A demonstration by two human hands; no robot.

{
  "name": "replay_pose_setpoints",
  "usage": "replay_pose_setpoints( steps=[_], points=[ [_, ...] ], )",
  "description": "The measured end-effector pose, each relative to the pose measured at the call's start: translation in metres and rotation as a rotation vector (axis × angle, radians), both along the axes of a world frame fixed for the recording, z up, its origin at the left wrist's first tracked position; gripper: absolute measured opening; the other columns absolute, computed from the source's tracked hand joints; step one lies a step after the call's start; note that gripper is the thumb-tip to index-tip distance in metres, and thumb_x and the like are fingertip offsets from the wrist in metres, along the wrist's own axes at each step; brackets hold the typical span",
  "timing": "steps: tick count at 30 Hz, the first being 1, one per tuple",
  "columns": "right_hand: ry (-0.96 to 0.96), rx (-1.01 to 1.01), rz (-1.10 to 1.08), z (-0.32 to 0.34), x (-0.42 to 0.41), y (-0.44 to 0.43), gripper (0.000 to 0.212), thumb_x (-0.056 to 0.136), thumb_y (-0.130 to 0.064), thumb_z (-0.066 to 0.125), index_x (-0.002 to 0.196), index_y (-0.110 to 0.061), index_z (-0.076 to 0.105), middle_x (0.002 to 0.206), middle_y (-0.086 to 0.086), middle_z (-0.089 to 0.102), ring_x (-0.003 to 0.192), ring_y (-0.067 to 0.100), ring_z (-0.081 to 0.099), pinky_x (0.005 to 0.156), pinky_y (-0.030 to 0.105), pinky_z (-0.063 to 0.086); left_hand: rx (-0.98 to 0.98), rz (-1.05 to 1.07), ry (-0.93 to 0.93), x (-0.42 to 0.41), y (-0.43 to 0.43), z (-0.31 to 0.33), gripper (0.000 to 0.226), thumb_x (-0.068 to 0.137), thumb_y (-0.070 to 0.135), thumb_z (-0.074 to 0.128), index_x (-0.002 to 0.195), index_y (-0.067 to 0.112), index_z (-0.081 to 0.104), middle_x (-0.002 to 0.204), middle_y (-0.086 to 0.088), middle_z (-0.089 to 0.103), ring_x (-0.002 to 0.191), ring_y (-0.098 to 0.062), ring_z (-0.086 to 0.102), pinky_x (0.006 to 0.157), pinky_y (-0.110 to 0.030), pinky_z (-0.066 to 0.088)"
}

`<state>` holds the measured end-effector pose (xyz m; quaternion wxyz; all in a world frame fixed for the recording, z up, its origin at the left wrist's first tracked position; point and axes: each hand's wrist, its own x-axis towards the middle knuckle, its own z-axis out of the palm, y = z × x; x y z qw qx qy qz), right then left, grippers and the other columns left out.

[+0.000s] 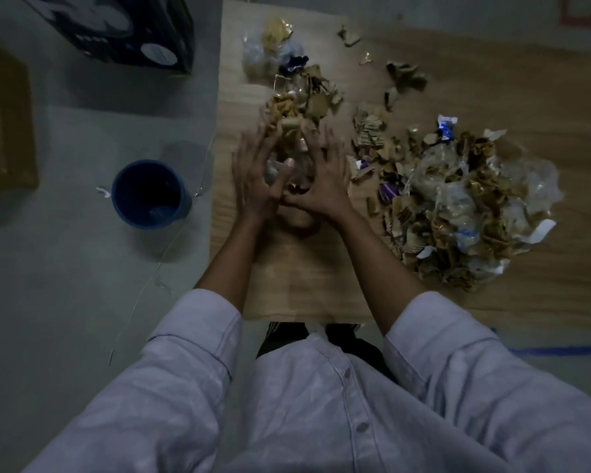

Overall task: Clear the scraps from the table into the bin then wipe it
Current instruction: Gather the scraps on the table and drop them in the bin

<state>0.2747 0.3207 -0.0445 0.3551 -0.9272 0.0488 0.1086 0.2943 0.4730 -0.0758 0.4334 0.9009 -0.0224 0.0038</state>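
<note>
Torn cardboard and clear plastic scraps lie on the wooden table [307, 285]. One heap [297, 104] sits at the table's left side, and a larger pile [464, 213] lies to the right. My left hand [253, 175] and my right hand [325, 179] are cupped together around a bunch of scraps [290, 158] at the near end of the left heap, fingers spread, thumbs touching. A dark blue bin [147, 194] stands on the floor left of the table, with a few bits inside.
A dark box [123, 32] stands on the grey floor at the upper left. A brown object [4, 124] lies at the far left edge. A thin wire [157, 264] trails across the floor beside the bin. Blue tape [560, 349] marks the floor at the right.
</note>
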Motion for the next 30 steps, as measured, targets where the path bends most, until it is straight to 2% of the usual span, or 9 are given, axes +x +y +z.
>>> replay_pose_setpoints(
  steps=[2, 5, 9, 11, 15, 19, 23, 27, 30],
  points=[
    [0.015, -0.025, 0.002, -0.009, 0.001, 0.006, 0.108, 0.068, -0.054, 0.078, 0.160, -0.035, 0.026, 0.172, 0.009, 0.003, 0.157, 0.036, 0.004, 0.122, 0.055, 0.005, 0.011, -0.071, 0.064, 0.005, -0.011, -0.003, 0.058, 0.094, 0.048, 0.052, 0.135, 0.010, 0.064, 0.149, -0.014, 0.054, 0.142, -0.037, 0.043, 0.117, -0.055, 0.029],
    [-0.093, -0.055, -0.150, -0.020, -0.004, 0.010, 0.069, 0.081, -0.032, 0.072, 0.146, -0.024, 0.049, 0.165, 0.010, 0.025, 0.149, 0.034, 0.028, 0.119, 0.047, 0.017, -0.018, -0.084, 0.122, -0.002, -0.029, 0.001, 0.051, 0.090, 0.046, 0.050, 0.121, 0.011, 0.068, 0.139, -0.014, 0.056, 0.126, -0.036, 0.049, 0.105, -0.047, 0.038],
    [-0.137, -0.044, -0.262, -0.020, -0.009, 0.002, 0.045, 0.091, -0.017, 0.067, 0.134, -0.008, 0.056, 0.151, 0.016, 0.043, 0.133, 0.036, 0.041, 0.111, 0.045, 0.031, -0.177, -0.072, 0.216, -0.018, -0.055, 0.019, 0.033, 0.091, 0.037, 0.058, 0.119, 0.023, 0.049, 0.136, -0.014, 0.045, 0.122, -0.028, 0.044, 0.101, -0.041, 0.036],
    [-0.139, 0.003, -0.329, -0.013, -0.014, -0.004, 0.044, 0.092, -0.020, 0.063, 0.132, -0.002, 0.056, 0.144, 0.020, 0.049, 0.129, 0.039, 0.045, 0.107, 0.051, 0.040, -0.349, 0.018, 0.314, -0.020, -0.068, 0.036, 0.048, 0.089, 0.032, 0.067, 0.127, 0.021, 0.040, 0.131, -0.018, 0.046, 0.116, -0.024, 0.047, 0.099, -0.039, 0.038],
    [-0.271, 0.091, -0.483, 0.026, -0.032, -0.023, 0.044, 0.084, -0.017, 0.058, 0.125, 0.000, 0.056, 0.125, 0.018, 0.056, 0.115, 0.036, 0.052, 0.092, 0.053, 0.048, -0.615, 0.062, 0.257, -0.017, -0.094, 0.079, 0.060, 0.083, 0.025, 0.070, 0.134, 0.011, 0.041, 0.118, -0.021, 0.055, 0.108, -0.030, 0.058, 0.095, -0.041, 0.049],
    [-0.470, 0.051, -0.507, 0.069, -0.052, -0.053, 0.039, 0.079, 0.005, 0.066, 0.118, -0.001, 0.058, 0.119, 0.015, 0.057, 0.109, 0.032, 0.053, 0.086, 0.051, 0.048, -0.614, -0.080, 0.201, -0.015, -0.127, 0.115, 0.050, 0.088, 0.038, 0.066, 0.131, 0.012, 0.064, 0.124, -0.013, 0.048, 0.118, -0.021, 0.055, 0.103, -0.038, 0.050],
    [-0.496, -0.036, -0.460, 0.098, -0.066, -0.094, 0.047, 0.083, -0.005, 0.066, 0.128, -0.004, 0.056, 0.128, 0.015, 0.055, 0.116, 0.033, 0.051, 0.091, 0.048, 0.048, -0.507, -0.124, 0.094, -0.030, -0.171, 0.144, 0.035, 0.086, 0.035, 0.069, 0.112, 0.013, 0.069, 0.126, -0.011, 0.038, 0.121, -0.002, 0.035, 0.102, -0.012, 0.035],
    [-0.453, -0.160, -0.425, 0.103, -0.078, -0.131, 0.055, 0.080, -0.008, 0.068, 0.134, -0.008, 0.056, 0.136, 0.015, 0.053, 0.122, 0.036, 0.048, 0.095, 0.051, 0.047, -0.514, -0.189, 0.172, -0.035, -0.203, 0.143, 0.040, 0.088, 0.042, 0.060, 0.112, 0.011, 0.064, 0.126, -0.010, 0.046, 0.122, -0.018, 0.045, 0.108, -0.035, 0.039],
    [-0.360, -0.208, -0.421, 0.092, -0.086, -0.147, 0.051, 0.086, -0.025, 0.060, 0.136, -0.016, 0.056, 0.149, 0.012, 0.045, 0.134, 0.037, 0.040, 0.102, 0.051, 0.041, -0.433, -0.245, 0.217, -0.037, -0.215, 0.119, 0.044, 0.095, 0.046, 0.051, 0.120, 0.013, 0.064, 0.128, -0.007, 0.055, 0.125, -0.024, 0.049, 0.108, -0.049, 0.041]
  ],
)
